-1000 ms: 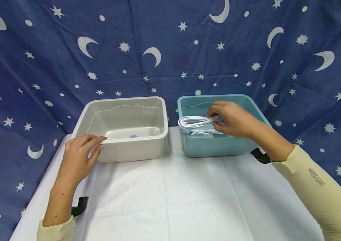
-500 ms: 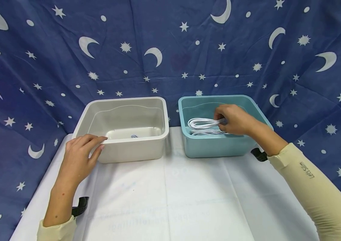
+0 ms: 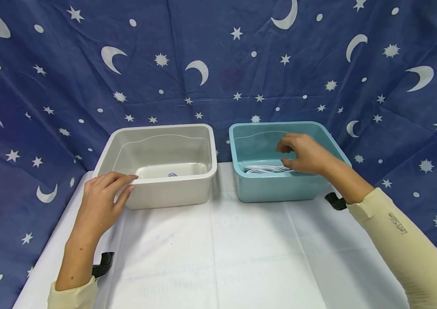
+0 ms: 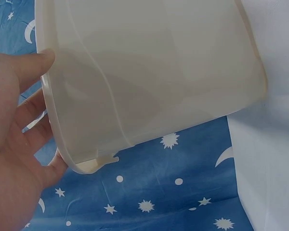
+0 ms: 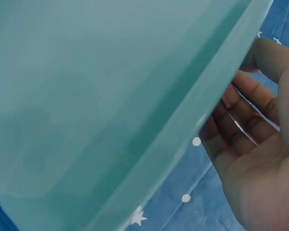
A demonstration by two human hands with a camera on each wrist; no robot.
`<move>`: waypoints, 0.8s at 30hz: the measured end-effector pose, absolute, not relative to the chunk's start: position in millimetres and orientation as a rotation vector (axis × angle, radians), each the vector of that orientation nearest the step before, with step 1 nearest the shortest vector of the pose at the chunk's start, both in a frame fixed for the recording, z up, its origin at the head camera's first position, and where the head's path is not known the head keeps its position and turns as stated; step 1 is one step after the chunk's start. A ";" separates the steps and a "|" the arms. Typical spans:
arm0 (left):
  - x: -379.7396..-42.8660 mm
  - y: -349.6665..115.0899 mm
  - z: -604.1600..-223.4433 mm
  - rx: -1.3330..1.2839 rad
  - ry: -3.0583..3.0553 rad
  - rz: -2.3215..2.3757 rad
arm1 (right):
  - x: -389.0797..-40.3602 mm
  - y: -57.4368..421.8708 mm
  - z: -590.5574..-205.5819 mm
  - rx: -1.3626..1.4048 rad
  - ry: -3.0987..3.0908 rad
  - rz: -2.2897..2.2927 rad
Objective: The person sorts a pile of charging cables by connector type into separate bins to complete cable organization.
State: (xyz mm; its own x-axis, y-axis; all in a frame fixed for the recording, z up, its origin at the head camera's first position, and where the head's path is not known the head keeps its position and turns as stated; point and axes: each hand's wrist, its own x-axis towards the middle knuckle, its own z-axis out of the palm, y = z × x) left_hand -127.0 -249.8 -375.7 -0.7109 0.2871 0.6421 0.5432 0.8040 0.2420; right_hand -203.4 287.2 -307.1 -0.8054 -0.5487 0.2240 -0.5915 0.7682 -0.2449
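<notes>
My left hand (image 3: 102, 201) grips the near rim of an off-white plastic bin (image 3: 172, 192), near its left corner; in the left wrist view the thumb (image 4: 38, 65) lies outside the wall and the fingers reach over the rim. My right hand (image 3: 303, 153) hangs over a teal plastic bin (image 3: 272, 189), thumb and fingers parted, holding nothing. Below it, bundles of white cable (image 3: 262, 169) lie in the teal bin, partly hidden by the front wall. In the right wrist view, the teal wall (image 5: 86, 96) covers the fingertips.
A small bluish-white coil (image 3: 172, 174) shows on the off-white bin's floor. Both bins stand side by side on a white-covered table (image 3: 214, 249), a narrow gap between them. Behind hangs a blue cloth (image 3: 218, 56) with moons and stars.
My right hand has lowered the coiled white cable into the teal bin and let go of it; the fingers have spread and it lies with the others. The left hand stays on the rim.
</notes>
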 end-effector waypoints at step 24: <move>-128.9 -246.8 -370.9 -0.599 -2.363 -0.558 | -105.6 338.3 -354.3 0.717 -2.285 0.522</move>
